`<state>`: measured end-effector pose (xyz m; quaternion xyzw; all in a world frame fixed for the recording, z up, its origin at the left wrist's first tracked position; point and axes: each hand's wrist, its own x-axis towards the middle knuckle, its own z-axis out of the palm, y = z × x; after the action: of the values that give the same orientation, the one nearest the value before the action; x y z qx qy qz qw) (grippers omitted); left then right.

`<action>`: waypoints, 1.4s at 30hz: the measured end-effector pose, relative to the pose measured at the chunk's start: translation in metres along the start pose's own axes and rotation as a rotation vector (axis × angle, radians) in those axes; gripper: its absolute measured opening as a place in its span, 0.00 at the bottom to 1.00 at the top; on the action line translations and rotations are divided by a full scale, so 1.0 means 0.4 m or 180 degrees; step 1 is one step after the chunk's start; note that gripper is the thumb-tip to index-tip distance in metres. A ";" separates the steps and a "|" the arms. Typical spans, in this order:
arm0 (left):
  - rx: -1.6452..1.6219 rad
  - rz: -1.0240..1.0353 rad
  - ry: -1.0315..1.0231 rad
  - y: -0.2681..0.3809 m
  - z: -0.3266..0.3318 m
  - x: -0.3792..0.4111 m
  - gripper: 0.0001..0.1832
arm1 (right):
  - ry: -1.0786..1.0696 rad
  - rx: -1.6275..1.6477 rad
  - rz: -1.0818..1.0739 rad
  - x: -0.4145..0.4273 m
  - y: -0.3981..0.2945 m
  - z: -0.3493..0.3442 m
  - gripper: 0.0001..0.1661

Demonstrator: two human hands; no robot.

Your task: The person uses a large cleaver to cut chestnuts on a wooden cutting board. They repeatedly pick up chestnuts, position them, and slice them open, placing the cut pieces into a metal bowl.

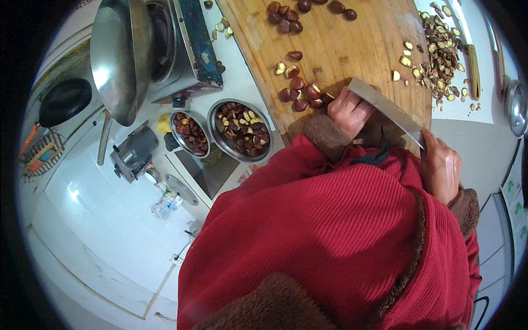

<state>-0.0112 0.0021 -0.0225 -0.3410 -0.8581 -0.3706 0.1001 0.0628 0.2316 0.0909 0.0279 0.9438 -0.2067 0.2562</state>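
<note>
My right hand (pixel 442 167) grips a broad-bladed cleaver (pixel 385 108) by its handle end. The blade slants up and left across the wooden cutting board (pixel 363 37), its far end over the fingers of my left hand (pixel 350 112). Those fingers are curled down at the board, and whatever they may hold is hidden by the blade. Left of that hand lies a cluster of brown chestnuts (pixel 301 104), some showing pale cut flesh. More whole chestnuts (pixel 284 17) sit farther up the board. Small pale pieces (pixel 396 76) lie on its right side.
A heap of shells and trimmings (pixel 441 53) spills over the board's right edge, beside a wooden-handled knife (pixel 474 72). To the left stand a larger metal bowl (pixel 241 144) and a smaller one (pixel 190 150), both holding chestnuts. Beyond them are a gas stove (pixel 189 86) and a steel wok (pixel 113 62).
</note>
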 end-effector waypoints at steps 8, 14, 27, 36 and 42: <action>-0.0094 0.0079 -0.0073 -0.012 0.002 0.006 0.16 | -0.0080 0.0000 0.0108 -0.007 0.006 0.018 0.24; -0.0081 0.0126 0.0000 -0.010 0.002 0.009 0.18 | -0.0063 -0.0107 0.0187 -0.011 -0.008 0.007 0.23; -0.0125 -0.0051 0.0162 -0.003 0.012 0.012 0.18 | -0.0375 -0.0277 0.0257 0.013 -0.038 -0.024 0.11; -0.0040 0.0001 0.0074 -0.009 0.023 -0.004 0.17 | -0.0552 -0.0486 0.0331 0.039 -0.056 -0.036 0.07; 0.0039 -0.0124 -0.0176 -0.001 0.010 -0.009 0.15 | 0.0053 -0.0163 -0.0357 0.196 -0.088 0.101 0.10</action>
<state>-0.0087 0.0027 -0.0270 -0.3336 -0.8693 -0.3576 0.0712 0.0085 0.1791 0.0336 -0.0299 0.9510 -0.1963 0.2370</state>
